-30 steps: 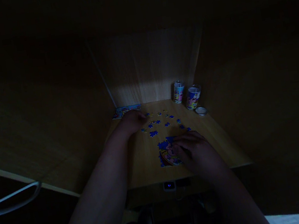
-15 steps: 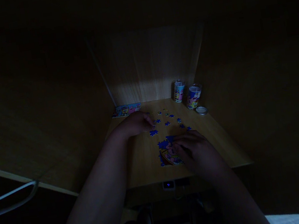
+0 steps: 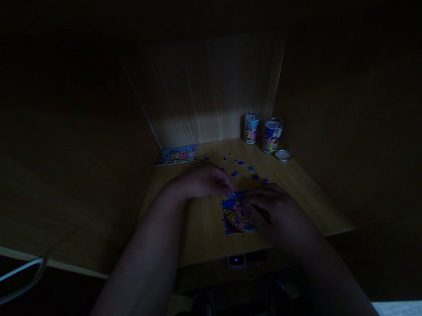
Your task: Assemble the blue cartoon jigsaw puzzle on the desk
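Observation:
A partly joined jigsaw puzzle (image 3: 235, 216), blue with a pink and yellow cartoon figure, lies near the front of a small wooden desk (image 3: 206, 228). My right hand (image 3: 274, 211) rests on its right side, fingers curled onto the pieces. My left hand (image 3: 202, 180) is at the puzzle's upper left edge, fingers bent down and pinched together; what they hold is too dark to make out. Several loose blue pieces (image 3: 241, 166) are scattered just beyond the hands.
Two printed cartoon tins (image 3: 251, 128) (image 3: 272, 135) stand at the back right with a round lid (image 3: 283, 155) beside them. A picture card (image 3: 177, 155) lies at the back left. Dark wooden walls close in on both sides; a pale chair rail (image 3: 9, 279) shows lower left.
My left hand has drawn back from the far loose pieces toward me and to the right, arriving at the puzzle's upper edge. My right hand stayed on the puzzle.

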### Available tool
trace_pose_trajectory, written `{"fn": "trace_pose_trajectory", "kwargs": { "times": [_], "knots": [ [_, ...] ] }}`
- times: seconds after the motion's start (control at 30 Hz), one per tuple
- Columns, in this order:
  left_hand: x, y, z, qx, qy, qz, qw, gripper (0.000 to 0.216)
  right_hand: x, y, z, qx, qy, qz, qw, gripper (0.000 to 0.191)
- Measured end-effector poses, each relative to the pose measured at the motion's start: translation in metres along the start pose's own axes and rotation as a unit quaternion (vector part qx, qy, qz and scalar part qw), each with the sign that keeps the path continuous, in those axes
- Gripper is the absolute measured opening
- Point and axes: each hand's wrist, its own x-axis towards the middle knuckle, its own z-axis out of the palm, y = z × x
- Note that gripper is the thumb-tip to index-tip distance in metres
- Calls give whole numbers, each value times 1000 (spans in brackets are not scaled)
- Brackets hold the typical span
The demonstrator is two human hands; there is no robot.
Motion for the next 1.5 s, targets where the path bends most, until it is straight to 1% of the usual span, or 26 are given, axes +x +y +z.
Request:
{"fn": "trace_pose_trajectory", "kwargs": {
  "times": [0.33,0.67,0.87,1.07,1.5],
  "knots": [
    [-1,5,3,-2,6,10,1000,12,1,1,0,1,-3,-2,1000,17],
    [0,4,3,31,9,1,999,3,2,1,0,1,1,1,1000,16],
    [2,3,6,61,21,2,998,6,1,2,1,-2,-1,-4,1000,15],
    [2,6,8,84,32,14,996,14,2,0,0,-3,2,2,1000,16],
    [1,3,5,93,34,19,995,8,2,1,0,-2,-3,2,1000,16]
  ]
}}
